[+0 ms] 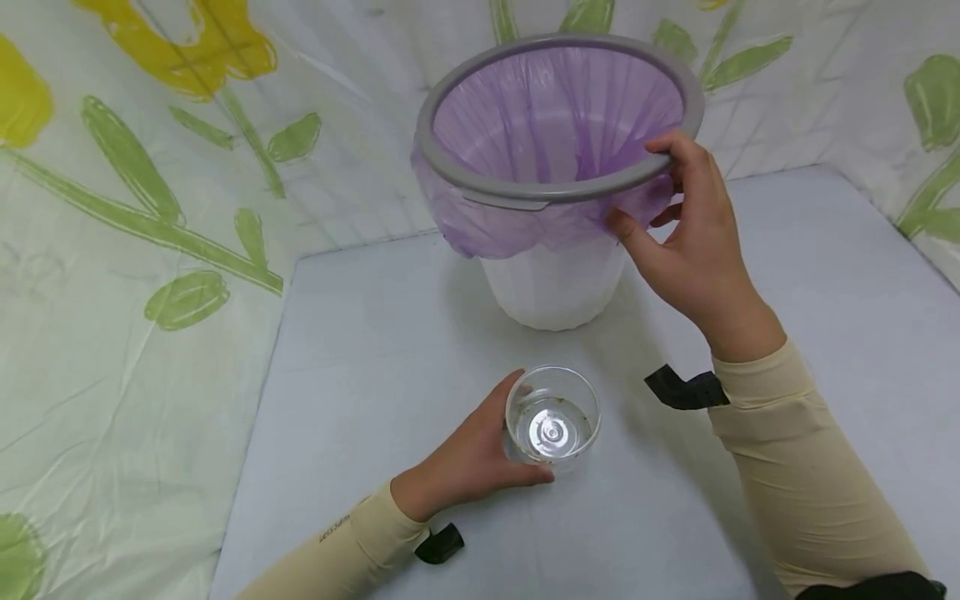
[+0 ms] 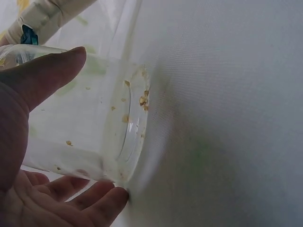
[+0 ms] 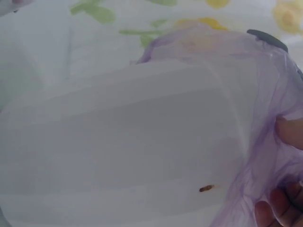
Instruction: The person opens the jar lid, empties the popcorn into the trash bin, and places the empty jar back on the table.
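My left hand (image 1: 474,463) grips a clear cup (image 1: 553,417) from its left side, thumb toward the near side. In the left wrist view small brown flecks (image 2: 144,100) cling to the cup's wall and base. Farther back stands a white trash bin (image 1: 555,292) with a grey rim ring (image 1: 573,192). A purple bag (image 1: 498,229) lines the bin and hangs over its outside. The right hand (image 1: 697,242) holds the rim at the bin's right, fingers over the ring and thumb against the bag below. In the right wrist view a small brown mark (image 3: 207,188) shows on the bin's wall.
A white-covered table (image 1: 360,350) lies under everything. Behind and to the left hangs a pale curtain (image 1: 75,350) printed with yellow flowers and green leaves, close behind the bin. Black straps (image 1: 686,388) stick out from the sleeves at both wrists.
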Demonstrator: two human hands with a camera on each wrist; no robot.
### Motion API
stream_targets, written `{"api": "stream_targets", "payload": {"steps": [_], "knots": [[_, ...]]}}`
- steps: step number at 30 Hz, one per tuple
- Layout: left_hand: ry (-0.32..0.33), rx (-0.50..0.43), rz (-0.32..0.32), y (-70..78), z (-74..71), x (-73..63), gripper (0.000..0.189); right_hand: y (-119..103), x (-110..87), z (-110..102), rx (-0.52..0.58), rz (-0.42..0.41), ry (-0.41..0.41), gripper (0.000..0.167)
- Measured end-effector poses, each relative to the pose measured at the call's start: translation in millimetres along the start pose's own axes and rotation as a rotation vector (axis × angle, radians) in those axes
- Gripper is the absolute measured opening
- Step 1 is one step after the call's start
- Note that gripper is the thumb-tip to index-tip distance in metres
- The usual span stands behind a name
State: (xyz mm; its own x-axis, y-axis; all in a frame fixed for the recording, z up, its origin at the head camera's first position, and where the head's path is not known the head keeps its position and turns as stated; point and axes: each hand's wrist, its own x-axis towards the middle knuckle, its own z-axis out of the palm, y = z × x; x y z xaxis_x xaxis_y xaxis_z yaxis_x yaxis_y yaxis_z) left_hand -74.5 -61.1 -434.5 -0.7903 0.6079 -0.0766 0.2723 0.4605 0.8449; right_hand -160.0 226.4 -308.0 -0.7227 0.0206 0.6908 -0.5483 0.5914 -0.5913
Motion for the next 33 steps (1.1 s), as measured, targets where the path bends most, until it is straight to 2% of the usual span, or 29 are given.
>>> {"api": "stream_targets", "payload": {"steps": [8, 17, 25, 33], "knots": [[-0.015, -0.022, -0.058, -10.5, -1.2, -9.0, 0.12, -1, -0.5, 1, 0.0, -0.01, 0.001, 0.064], [-0.039, 0.041, -0.111, -15.6, -13.8, -21.5, 0.122, -4, -6.7, -3, -0.037, -0.001, -0.015, 0.074], [-0.026, 0.11, -0.136, -15.1, -25.6, -27.5, 0.122, -11, -15.7, -11, -0.075, -0.028, -0.022, 0.075], [0.001, 0.112, -0.146, -11.3, -32.8, -28.6, 0.128, -12, -29.0, -18, -0.08, -0.01, -0.05, 0.08]]}}
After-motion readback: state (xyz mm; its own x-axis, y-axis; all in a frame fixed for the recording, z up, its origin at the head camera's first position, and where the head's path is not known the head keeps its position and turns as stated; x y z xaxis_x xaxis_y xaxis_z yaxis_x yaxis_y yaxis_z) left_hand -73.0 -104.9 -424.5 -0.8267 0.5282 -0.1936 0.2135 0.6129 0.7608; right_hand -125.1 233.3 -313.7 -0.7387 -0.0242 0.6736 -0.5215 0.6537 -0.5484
